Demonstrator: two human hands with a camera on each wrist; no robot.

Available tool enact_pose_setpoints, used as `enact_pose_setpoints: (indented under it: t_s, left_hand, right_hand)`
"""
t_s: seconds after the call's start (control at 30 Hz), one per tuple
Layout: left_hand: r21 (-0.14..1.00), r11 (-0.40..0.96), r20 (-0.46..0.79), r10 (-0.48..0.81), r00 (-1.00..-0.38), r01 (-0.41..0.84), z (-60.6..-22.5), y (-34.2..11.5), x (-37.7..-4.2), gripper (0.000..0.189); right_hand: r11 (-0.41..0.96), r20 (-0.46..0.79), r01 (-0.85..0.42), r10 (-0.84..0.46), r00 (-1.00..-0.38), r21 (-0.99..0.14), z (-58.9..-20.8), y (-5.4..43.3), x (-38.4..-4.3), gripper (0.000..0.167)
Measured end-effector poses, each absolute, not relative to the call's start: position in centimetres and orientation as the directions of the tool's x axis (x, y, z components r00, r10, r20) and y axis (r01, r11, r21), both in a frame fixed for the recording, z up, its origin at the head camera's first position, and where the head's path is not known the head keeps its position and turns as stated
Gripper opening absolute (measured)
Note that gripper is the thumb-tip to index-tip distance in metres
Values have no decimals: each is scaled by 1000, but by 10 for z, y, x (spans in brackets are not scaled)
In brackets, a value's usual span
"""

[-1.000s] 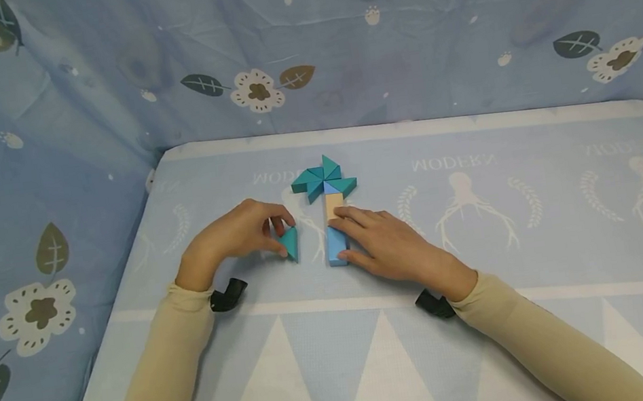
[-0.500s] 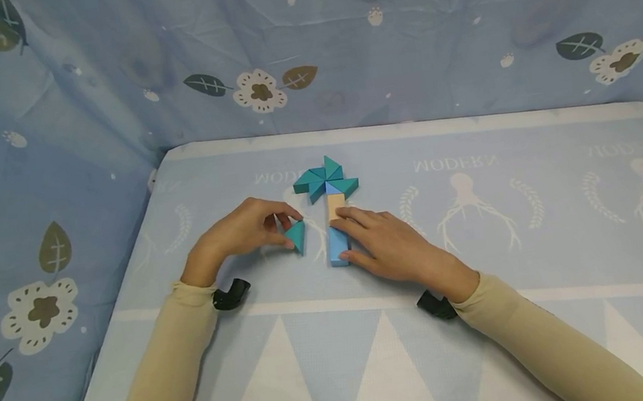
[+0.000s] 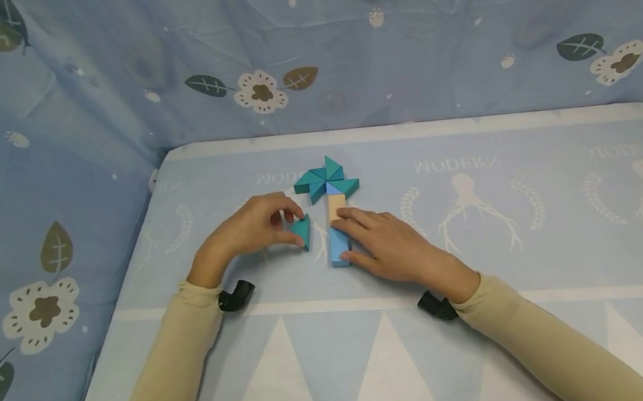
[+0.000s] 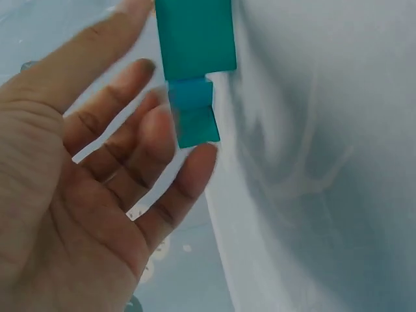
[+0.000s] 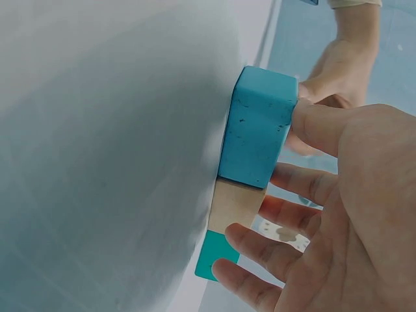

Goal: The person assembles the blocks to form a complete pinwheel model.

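My left hand [image 3: 254, 227] pinches a teal triangular block [image 3: 302, 232] between thumb and fingers, just left of a column of blocks. In the left wrist view the flat side of this teal block [image 4: 198, 39] shows by the thumb. My right hand [image 3: 386, 243] rests along the column with its fingers extended; the fingertips touch the light blue block [image 3: 338, 249] and the tan block [image 3: 336, 205]. The thumb lies at the near end of the blue block [image 5: 257, 130] in the right wrist view. Above the column, several teal triangular blocks [image 3: 319, 180] form a pinwheel, with a small blue triangle [image 3: 333, 189] beneath.
A patterned cloth [image 3: 478, 261] in pale blue and white covers the table. Blue floral fabric [image 3: 415, 77] hangs behind it and at the left. Black wrist mounts stick out below the left [image 3: 236, 296] and right [image 3: 436, 306] wrists.
The left hand has moved a little right with the teal triangular block, bringing it closer to the column and turning it slightly. The right hand has stayed in place.
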State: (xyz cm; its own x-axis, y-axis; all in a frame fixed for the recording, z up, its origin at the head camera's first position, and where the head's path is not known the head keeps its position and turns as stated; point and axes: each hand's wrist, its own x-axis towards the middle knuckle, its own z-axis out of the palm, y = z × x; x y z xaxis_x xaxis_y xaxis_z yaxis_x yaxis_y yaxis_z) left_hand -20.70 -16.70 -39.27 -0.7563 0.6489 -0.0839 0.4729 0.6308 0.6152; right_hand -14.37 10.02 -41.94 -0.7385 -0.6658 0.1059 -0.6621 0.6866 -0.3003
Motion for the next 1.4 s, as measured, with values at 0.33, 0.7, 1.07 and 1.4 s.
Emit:
enact_pose_setpoints:
  t_s: [0.33, 0.7, 1.07, 1.4]
  left_hand:
    - [563, 651, -68, 650, -757, 509, -394, -154, -203, 25]
    - [493, 624, 49, 675, -736, 606, -401, -148, -202, 31]
    - [399, 689, 55, 640, -766, 605, -391, -151, -199, 29]
    - [310, 709, -103, 687, -719, 633, -374, -154, -192, 32]
  right_hand:
    - [683, 126, -671, -667, -734, -289, -420, 100, -143, 55]
    - [680, 135, -673, -667, -733, -293, -420, 100, -143, 55]
    - [682, 124, -670, -668, -734, -294, -419, 100, -143, 54]
    - [687, 115, -666, -666, -737, -291, -420, 100, -143, 55]
